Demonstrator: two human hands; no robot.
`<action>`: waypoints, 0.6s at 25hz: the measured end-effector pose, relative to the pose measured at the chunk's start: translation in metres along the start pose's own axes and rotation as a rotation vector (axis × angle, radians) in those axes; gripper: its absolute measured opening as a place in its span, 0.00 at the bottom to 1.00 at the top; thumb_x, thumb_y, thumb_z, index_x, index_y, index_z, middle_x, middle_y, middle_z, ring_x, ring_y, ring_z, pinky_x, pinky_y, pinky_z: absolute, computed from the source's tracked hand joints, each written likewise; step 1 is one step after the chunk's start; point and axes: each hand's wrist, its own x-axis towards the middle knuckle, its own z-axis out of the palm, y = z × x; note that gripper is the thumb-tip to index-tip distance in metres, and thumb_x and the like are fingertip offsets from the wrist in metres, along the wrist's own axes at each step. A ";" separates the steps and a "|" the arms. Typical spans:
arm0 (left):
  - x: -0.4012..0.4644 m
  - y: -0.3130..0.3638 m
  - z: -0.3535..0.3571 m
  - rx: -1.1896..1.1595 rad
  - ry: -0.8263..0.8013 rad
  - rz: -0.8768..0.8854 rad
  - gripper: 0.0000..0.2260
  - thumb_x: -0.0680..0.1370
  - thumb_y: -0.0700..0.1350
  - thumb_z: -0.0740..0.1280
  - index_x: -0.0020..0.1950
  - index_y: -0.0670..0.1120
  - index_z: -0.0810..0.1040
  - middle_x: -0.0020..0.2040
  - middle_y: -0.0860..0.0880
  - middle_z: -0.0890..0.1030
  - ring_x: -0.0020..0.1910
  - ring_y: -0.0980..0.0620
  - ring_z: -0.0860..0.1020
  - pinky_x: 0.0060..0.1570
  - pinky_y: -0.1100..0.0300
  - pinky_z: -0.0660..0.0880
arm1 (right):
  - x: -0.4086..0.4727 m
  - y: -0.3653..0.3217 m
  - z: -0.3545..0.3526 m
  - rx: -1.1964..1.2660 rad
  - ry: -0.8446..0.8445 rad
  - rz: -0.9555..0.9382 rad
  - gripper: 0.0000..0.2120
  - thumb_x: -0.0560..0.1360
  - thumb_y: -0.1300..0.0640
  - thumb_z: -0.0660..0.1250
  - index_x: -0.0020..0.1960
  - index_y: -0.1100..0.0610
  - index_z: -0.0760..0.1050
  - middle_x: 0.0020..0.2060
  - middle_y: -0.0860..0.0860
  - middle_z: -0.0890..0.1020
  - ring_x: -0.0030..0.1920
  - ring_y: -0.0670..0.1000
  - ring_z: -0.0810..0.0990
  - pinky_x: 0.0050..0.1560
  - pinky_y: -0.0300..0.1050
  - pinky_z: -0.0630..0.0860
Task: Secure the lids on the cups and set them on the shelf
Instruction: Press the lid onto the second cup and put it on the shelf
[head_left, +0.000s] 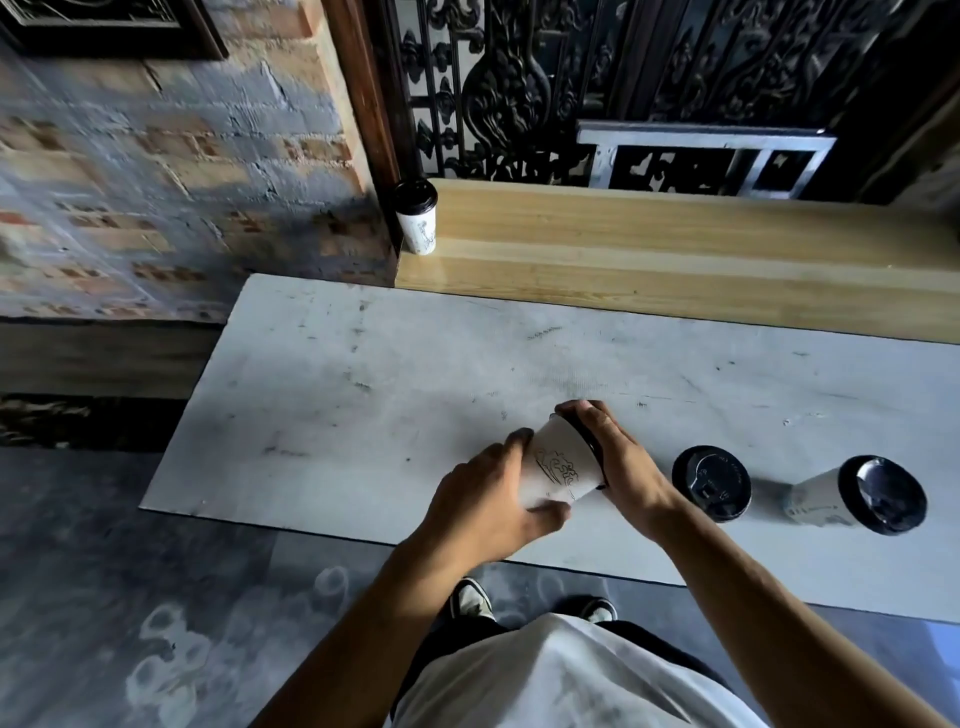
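Forearms reach out over the table (363, 364), both hands on one paper cup (558, 465) tipped sideways above its near edge. Left hand (483, 499) wraps the cup's body, fingers curled snug; right hand (618, 462) cups the black lid (589, 441), palm pressing the rim. Cup looks light and crushable, so grip low and press only at the rim. Shelf (675, 244) holds one lidded cup (418, 218).

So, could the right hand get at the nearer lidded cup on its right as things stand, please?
Probably yes, once freed: the right hand is pressing the lid onto the held cup, but bare table lies between it and the lidded cup.
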 end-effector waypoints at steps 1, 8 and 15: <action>-0.001 0.005 0.000 0.049 -0.017 -0.005 0.37 0.68 0.64 0.72 0.72 0.54 0.62 0.62 0.49 0.81 0.57 0.42 0.82 0.52 0.52 0.78 | -0.002 0.001 0.000 0.010 0.020 -0.024 0.18 0.75 0.38 0.61 0.55 0.47 0.80 0.49 0.50 0.82 0.49 0.52 0.78 0.50 0.51 0.72; -0.003 0.024 0.002 0.148 -0.024 -0.060 0.34 0.67 0.56 0.72 0.69 0.52 0.62 0.58 0.48 0.80 0.52 0.40 0.82 0.48 0.52 0.78 | -0.010 0.002 0.002 -0.043 0.062 -0.077 0.18 0.82 0.48 0.58 0.64 0.49 0.82 0.61 0.47 0.84 0.62 0.48 0.79 0.63 0.46 0.73; -0.007 0.029 0.005 0.116 0.036 -0.073 0.31 0.65 0.54 0.71 0.66 0.53 0.64 0.53 0.50 0.80 0.48 0.41 0.83 0.46 0.52 0.81 | -0.007 -0.009 -0.005 -0.094 -0.040 -0.074 0.16 0.84 0.53 0.57 0.61 0.53 0.83 0.57 0.53 0.84 0.51 0.50 0.81 0.44 0.39 0.79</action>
